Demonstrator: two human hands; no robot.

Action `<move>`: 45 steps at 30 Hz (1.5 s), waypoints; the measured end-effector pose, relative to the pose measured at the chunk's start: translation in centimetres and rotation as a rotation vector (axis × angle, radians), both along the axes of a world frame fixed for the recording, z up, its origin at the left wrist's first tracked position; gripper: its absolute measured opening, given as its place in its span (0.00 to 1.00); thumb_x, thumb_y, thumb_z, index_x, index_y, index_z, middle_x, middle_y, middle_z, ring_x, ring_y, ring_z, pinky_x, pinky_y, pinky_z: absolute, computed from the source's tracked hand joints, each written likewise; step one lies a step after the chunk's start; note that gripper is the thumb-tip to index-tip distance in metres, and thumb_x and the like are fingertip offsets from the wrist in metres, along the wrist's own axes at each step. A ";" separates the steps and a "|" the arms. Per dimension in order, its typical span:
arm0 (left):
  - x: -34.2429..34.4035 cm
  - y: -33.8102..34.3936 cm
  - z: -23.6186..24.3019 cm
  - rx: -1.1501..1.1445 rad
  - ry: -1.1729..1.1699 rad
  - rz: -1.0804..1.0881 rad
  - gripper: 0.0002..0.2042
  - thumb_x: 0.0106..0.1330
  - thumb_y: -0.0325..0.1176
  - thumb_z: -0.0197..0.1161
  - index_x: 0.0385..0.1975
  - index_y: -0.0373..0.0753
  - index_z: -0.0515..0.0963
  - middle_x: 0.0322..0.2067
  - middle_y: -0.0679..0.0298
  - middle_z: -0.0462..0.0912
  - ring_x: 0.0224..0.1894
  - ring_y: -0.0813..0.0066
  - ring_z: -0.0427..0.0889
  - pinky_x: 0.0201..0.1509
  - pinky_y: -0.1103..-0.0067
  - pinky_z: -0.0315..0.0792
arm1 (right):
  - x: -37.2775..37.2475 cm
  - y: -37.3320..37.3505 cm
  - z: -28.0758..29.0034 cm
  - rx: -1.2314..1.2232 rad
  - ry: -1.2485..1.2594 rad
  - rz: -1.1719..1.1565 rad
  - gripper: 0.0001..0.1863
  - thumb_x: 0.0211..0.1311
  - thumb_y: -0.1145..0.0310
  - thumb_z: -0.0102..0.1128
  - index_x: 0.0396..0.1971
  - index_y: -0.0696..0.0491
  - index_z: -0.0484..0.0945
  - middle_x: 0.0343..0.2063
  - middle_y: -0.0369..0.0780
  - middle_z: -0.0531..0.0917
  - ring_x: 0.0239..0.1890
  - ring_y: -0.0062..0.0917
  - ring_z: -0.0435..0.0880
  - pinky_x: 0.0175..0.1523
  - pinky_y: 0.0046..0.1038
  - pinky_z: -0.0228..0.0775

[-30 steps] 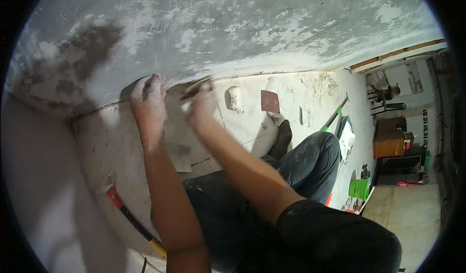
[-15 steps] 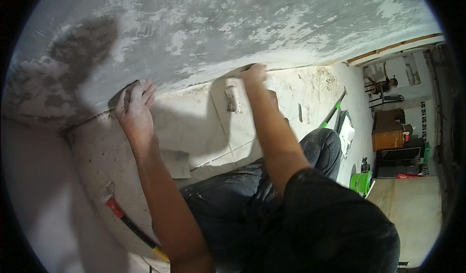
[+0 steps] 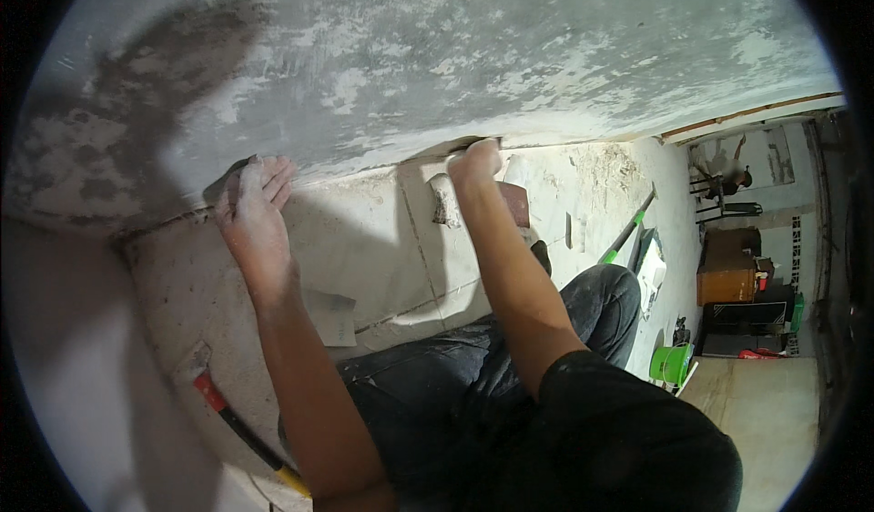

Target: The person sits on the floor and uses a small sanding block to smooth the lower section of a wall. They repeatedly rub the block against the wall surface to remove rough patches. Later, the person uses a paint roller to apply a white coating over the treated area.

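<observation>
My left hand (image 3: 257,189) rests against the foot of the grey, patchy wall (image 3: 364,66), its dusty fingers stretched out and lying on the surface. A dark patch beside those fingers may be a shadow or a thin sheet; I cannot tell. Farther right along the same wall base, my right hand (image 3: 475,162) is closed and pressed to the wall, whitened with dust. What it holds, if anything, is hidden. Close to its wrist lie a curled piece of paper (image 3: 443,202) and a flat reddish-brown piece (image 3: 514,204) that looks like sandpaper.
A hammer (image 3: 238,425) with a red, black and yellow handle lies on the tiled floor (image 3: 364,257) at the left. A pale sheet (image 3: 335,319) lies near my knee. Right of my legs are a green-handled tool (image 3: 628,225) and a green bucket (image 3: 672,364). A person (image 3: 731,180) is far off.
The view has shifted slightly, so wall and floor sit lower at the right. My right hand looks more closed and uncovers more of the reddish-brown piece. My left hand stays at the wall.
</observation>
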State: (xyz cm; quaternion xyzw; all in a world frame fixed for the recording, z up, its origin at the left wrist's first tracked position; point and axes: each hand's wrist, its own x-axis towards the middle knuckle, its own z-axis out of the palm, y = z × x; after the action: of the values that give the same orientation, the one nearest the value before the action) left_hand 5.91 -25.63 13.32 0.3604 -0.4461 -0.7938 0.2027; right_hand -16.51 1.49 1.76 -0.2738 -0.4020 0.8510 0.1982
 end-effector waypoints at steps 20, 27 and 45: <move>2.2 -2.6 -1.8 0.055 0.131 0.118 0.23 0.72 0.37 0.51 0.55 0.20 0.70 0.51 0.42 0.80 0.54 0.55 0.82 0.64 0.68 0.71 | 14.8 -14.8 6.5 0.485 -0.417 0.392 0.18 0.76 0.62 0.44 0.54 0.57 0.76 0.50 0.44 0.81 0.49 0.32 0.81 0.55 0.30 0.72; 0.8 -0.6 -1.4 0.127 0.154 0.058 0.23 0.74 0.36 0.50 0.58 0.19 0.68 0.52 0.41 0.80 0.54 0.55 0.82 0.63 0.68 0.72 | 1.4 2.7 3.9 0.177 -0.190 0.056 0.13 0.70 0.70 0.45 0.48 0.56 0.75 0.41 0.40 0.81 0.38 0.30 0.82 0.43 0.36 0.78; 1.1 -2.2 -1.3 0.062 0.113 0.249 0.18 0.71 0.33 0.52 0.52 0.23 0.71 0.49 0.42 0.81 0.52 0.54 0.83 0.62 0.68 0.72 | 21.1 -21.7 -2.5 0.574 -0.142 0.551 0.24 0.73 0.69 0.45 0.65 0.62 0.67 0.61 0.52 0.73 0.60 0.32 0.73 0.62 0.32 0.66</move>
State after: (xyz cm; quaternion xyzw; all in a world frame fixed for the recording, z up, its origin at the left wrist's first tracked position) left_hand 7.03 -27.81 11.98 0.3738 -0.3611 -0.7949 0.3132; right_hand 4.60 -20.17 -0.73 -0.1471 -0.6944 0.7044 0.0028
